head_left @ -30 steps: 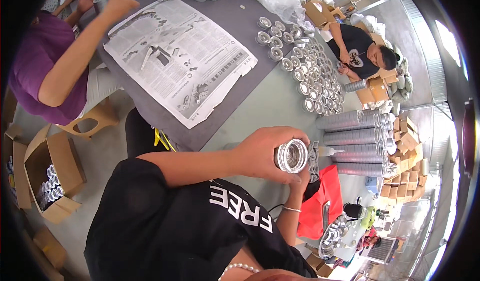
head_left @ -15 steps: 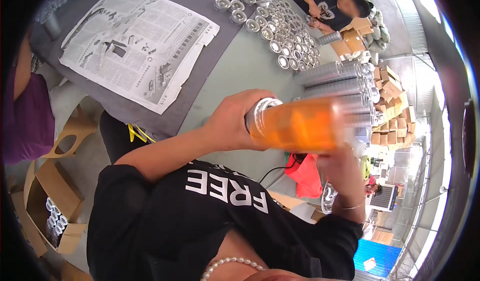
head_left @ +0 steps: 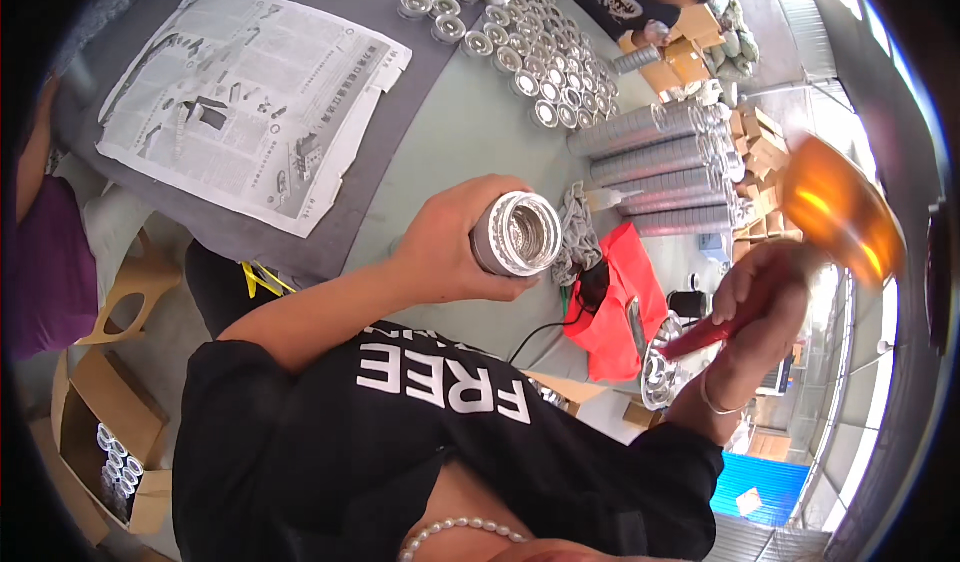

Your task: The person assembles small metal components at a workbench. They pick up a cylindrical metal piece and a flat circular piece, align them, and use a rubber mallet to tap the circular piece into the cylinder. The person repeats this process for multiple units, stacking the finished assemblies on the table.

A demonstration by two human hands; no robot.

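Foil ducting point(head_left: 515, 234), a short compressed cylinder of ribbed silvery aluminium, is held above the bench point(head_left: 470, 122) in the left hand point(head_left: 455, 247). It is turned so that its open round end faces up toward the camera, which leaves the crinkled inner wall open to view. The left fingers are wrapped closed around its side.

A sheet of newspaper point(head_left: 250, 102) is spread flat on a dark grey cloth point(head_left: 150, 192) at the far left of the bench. Long stacks of the same ducting point(head_left: 650, 152) are laid side by side to the right, and many single pieces point(head_left: 540, 52) are stood on end in close rows beyond them. Something of red fabric point(head_left: 625, 302) lies near the bench edge.

An orange translucent tool point(head_left: 835, 207), blurred, is raised in the right hand point(head_left: 765, 307), whose fingers are closed on its red handle point(head_left: 715, 332); its exact shape cannot be told. A cardboard box point(head_left: 100, 442) of silvery pieces is set on the floor at lower left.
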